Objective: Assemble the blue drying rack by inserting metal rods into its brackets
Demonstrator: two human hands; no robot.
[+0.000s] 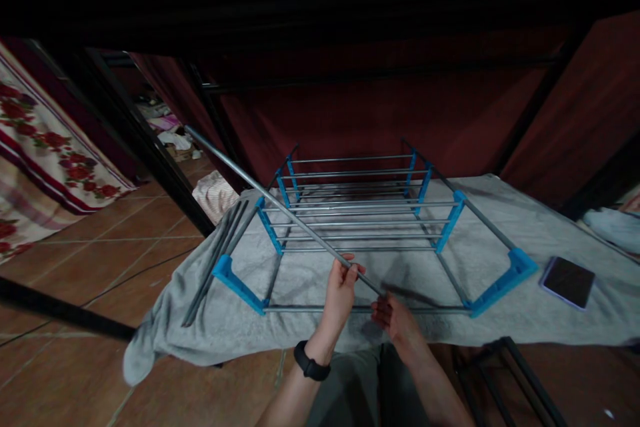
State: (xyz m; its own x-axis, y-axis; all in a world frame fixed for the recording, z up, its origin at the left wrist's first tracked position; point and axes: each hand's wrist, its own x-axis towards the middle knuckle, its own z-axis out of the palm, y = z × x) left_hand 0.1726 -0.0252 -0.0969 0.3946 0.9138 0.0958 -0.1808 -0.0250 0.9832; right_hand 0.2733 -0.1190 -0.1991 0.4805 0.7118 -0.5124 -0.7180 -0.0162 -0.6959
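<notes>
A long grey metal tube [280, 205] slants from the upper left down to my hands. My left hand [342, 283] grips it a little above its lower end, thumb and fingers wrapped round it. At that lower end, my right hand [393, 317] holds the tube in its fingertips. Behind and below lies a partly built rack [360, 221] of grey tubes joined by blue plastic brackets. Its nearest left bracket [240, 283] and nearest right bracket [503, 282] are linked by one crossing tube along the front.
Several loose tubes [215, 267] lie on the grey blanket [165, 313] at the left. A dark-screened phone or tablet [569, 282] rests on the blanket at the right. Dark posts [145, 153] and maroon curtains [350, 113] surround the surface. A black metal frame [505, 380] stands at the lower right.
</notes>
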